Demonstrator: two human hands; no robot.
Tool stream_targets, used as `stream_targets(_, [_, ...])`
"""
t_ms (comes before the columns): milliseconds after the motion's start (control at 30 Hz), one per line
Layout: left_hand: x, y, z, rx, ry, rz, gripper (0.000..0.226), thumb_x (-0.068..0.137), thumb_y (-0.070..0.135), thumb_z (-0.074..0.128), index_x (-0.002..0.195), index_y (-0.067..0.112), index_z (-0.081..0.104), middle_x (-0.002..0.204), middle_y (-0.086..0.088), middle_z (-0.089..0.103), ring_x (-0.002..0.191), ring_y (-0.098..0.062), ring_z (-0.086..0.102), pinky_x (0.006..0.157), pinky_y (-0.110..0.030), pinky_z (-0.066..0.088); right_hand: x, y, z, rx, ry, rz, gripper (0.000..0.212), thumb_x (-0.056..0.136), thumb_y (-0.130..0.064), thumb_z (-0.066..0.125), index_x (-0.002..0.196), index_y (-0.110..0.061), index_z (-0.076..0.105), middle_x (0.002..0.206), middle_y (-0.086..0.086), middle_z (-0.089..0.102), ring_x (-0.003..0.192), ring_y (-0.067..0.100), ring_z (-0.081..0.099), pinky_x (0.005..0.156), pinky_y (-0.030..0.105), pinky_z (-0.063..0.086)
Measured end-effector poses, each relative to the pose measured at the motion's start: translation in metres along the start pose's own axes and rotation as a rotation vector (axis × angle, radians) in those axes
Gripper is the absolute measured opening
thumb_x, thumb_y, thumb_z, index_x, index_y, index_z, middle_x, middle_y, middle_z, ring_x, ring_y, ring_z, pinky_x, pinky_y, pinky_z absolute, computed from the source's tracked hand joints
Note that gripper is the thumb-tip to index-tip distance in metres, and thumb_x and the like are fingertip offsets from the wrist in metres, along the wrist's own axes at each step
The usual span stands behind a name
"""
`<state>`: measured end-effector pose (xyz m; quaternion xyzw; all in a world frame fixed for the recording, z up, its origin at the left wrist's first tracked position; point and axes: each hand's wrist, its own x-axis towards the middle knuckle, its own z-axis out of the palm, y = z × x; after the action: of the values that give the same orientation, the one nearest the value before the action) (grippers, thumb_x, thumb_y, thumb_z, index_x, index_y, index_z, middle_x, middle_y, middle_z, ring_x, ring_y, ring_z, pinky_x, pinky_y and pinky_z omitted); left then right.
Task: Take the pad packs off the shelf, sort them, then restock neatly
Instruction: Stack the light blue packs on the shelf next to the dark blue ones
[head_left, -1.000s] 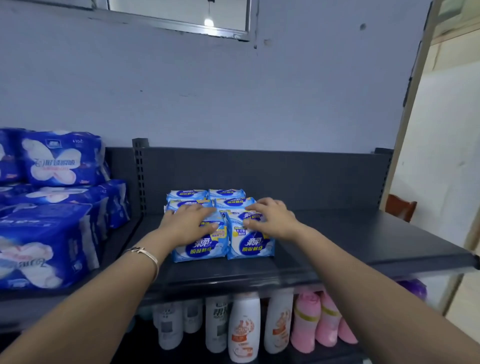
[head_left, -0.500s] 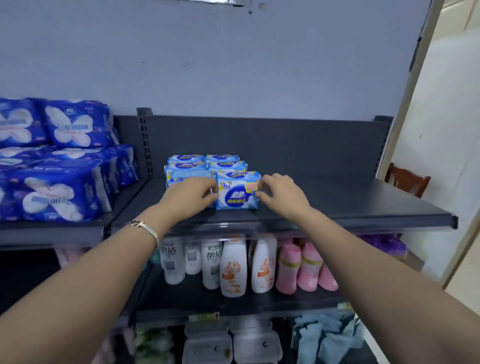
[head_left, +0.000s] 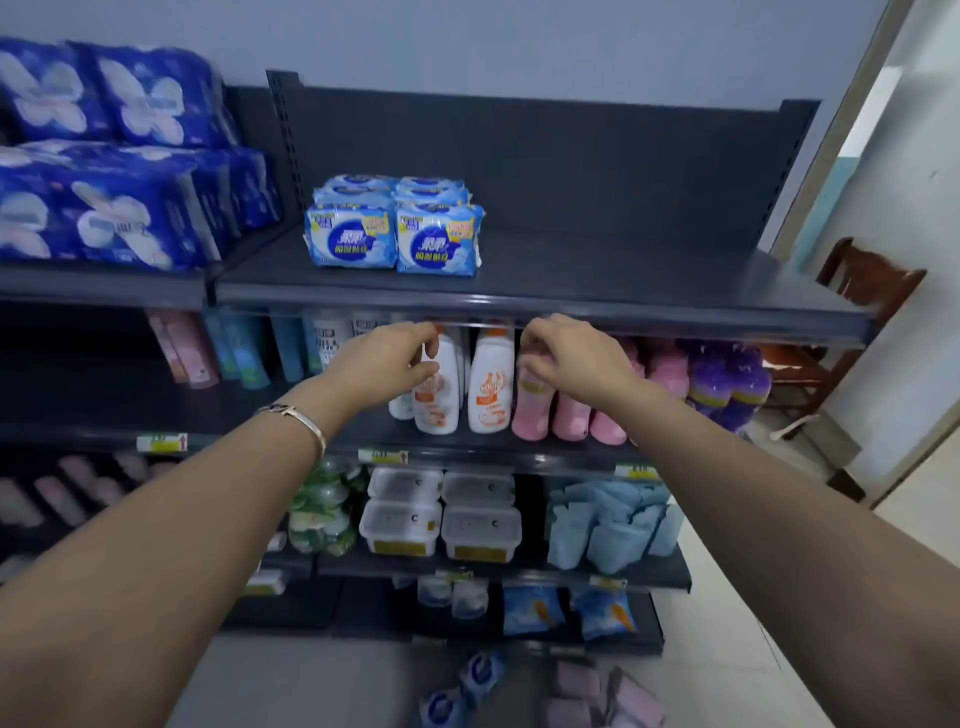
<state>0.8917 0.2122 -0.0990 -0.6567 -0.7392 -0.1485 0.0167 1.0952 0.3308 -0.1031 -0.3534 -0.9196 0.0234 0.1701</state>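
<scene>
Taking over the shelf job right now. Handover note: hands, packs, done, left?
Hands: left hand loosely curled, holds nothing; right hand same. Both hover in front of the top shelf edge.
Done: light-blue pad packs stand in two neat rows on the top shelf, labels forward.
Left: blue packs and pink packs lie on the floor, blurred; they likely need shelving.

Flat, cool indoor light with a bluish cast, brightest on the pale wall (head_left: 909, 171) at my right. Thin glare line along the top shelf (head_left: 623, 270) lip, soft shadow on the bottles (head_left: 488, 384) beneath. Dark blue packs (head_left: 104, 218) at left smeared, floor packs (head_left: 483, 673) blurred. Wide lens bows the edges and stretches my forearms (head_left: 156, 545).
</scene>
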Motion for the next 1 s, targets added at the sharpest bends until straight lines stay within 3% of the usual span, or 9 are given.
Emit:
stream_targets(233, [-0.029, -0.008, 0.047, -0.001, -0.096, -0.014, 0.011, 0.094, 0.032, 0.051, 0.099, 0.023, 0.047, 0.090, 0.007, 0.049, 0.081, -0.017, 0.049, 0.061, -0.028, 0.032, -0.031, -0.003, 0.044, 0.023, -0.103, -0.025, 0.025, 0.095, -0.033, 0.051, 0.116, -0.019, 0.056, 0.102, -0.001, 0.056, 0.095, 0.022, 0.057, 0.065, 0.029, 0.036])
stream_targets(433, [-0.052, -0.024, 0.080, -0.027, -0.150, 0.039, 0.011, 0.093, 0.028, 0.051, 0.101, 0.021, 0.051, 0.093, 0.005, 0.053, 0.084, -0.019, 0.054, 0.066, -0.031, 0.040, -0.061, -0.012, 0.090, 0.016, -0.179, -0.004, 0.026, 0.095, -0.032, 0.051, 0.116, -0.016, 0.056, 0.107, 0.003, 0.056, 0.098, 0.023, 0.055, 0.069, 0.030, 0.037])
stream_targets(533, [-0.062, -0.030, 0.096, -0.082, -0.144, 0.081, 0.014, 0.093, 0.027, 0.051, 0.105, 0.018, 0.053, 0.097, 0.004, 0.054, 0.085, -0.018, 0.053, 0.066, -0.031, 0.040, -0.075, -0.020, 0.114, 0.065, -0.210, 0.059, 0.026, 0.096, -0.032, 0.050, 0.117, -0.017, 0.056, 0.110, 0.004, 0.056, 0.101, 0.025, 0.055, 0.075, 0.035, 0.045])
stream_targets(667, [-0.076, -0.038, 0.132, -0.144, -0.190, 0.133, 0.017, 0.094, 0.024, 0.052, 0.108, 0.016, 0.055, 0.101, -0.002, 0.057, 0.087, -0.022, 0.055, 0.067, -0.033, 0.044, -0.102, -0.022, 0.149, 0.121, -0.203, 0.113, 0.028, 0.095, -0.030, 0.054, 0.118, -0.014, 0.059, 0.107, 0.007, 0.060, 0.098, 0.025, 0.056, 0.070, 0.037, 0.047])
stream_targets(1000, [-0.114, -0.045, 0.231, -0.190, -0.346, 0.000, 0.015, 0.094, 0.024, 0.053, 0.107, 0.017, 0.055, 0.096, -0.002, 0.055, 0.089, -0.024, 0.055, 0.065, -0.031, 0.040, -0.150, 0.007, 0.256, 0.193, -0.429, 0.227, 0.031, 0.094, -0.028, 0.055, 0.123, -0.015, 0.057, 0.115, 0.010, 0.057, 0.109, 0.030, 0.053, 0.080, 0.037, 0.046])
